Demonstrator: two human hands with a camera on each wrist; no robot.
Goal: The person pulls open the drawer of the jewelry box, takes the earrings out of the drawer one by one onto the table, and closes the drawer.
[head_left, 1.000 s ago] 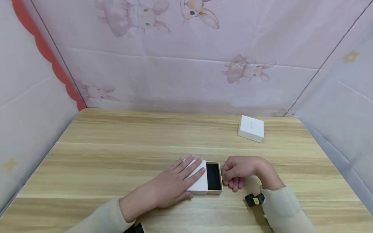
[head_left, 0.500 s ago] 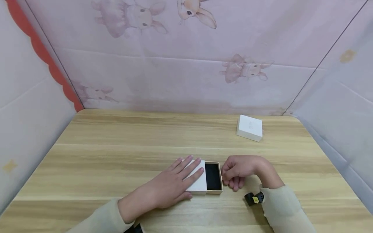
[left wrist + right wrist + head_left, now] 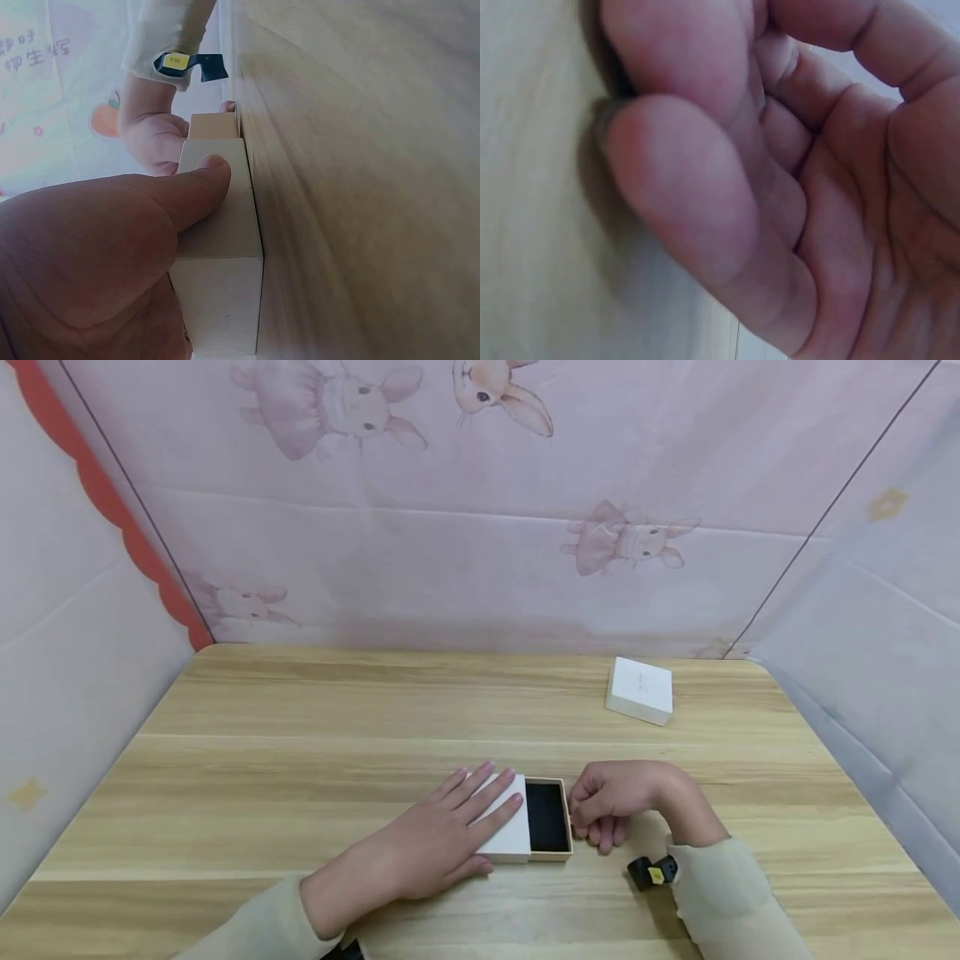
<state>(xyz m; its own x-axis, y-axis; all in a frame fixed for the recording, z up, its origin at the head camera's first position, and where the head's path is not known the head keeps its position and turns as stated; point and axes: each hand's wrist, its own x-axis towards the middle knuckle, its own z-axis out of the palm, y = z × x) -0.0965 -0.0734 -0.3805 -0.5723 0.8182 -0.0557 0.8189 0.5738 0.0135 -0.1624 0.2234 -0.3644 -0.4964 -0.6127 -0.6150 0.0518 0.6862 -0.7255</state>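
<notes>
In the head view a white sliding box lies on the wooden table with its inner drawer partly out to the right. The drawer has a tan rim and a black lining. My left hand rests on the white sleeve, fingers straight and spread. Its thumb presses the sleeve's near side, as the left wrist view shows. At the drawer's outer end my right hand pinches a small pull tab, mostly hidden by the fingers. In the right wrist view the curled fingers sit close over the table.
A second white box, closed, stands at the back right of the table. Fabric walls with rabbit prints enclose the back and sides. A black wrist camera sits by the right sleeve.
The drawer has slid slightly further right out of the sleeve, showing a little more black lining. The left hand stays on the sleeve. The head view has shifted slightly.
</notes>
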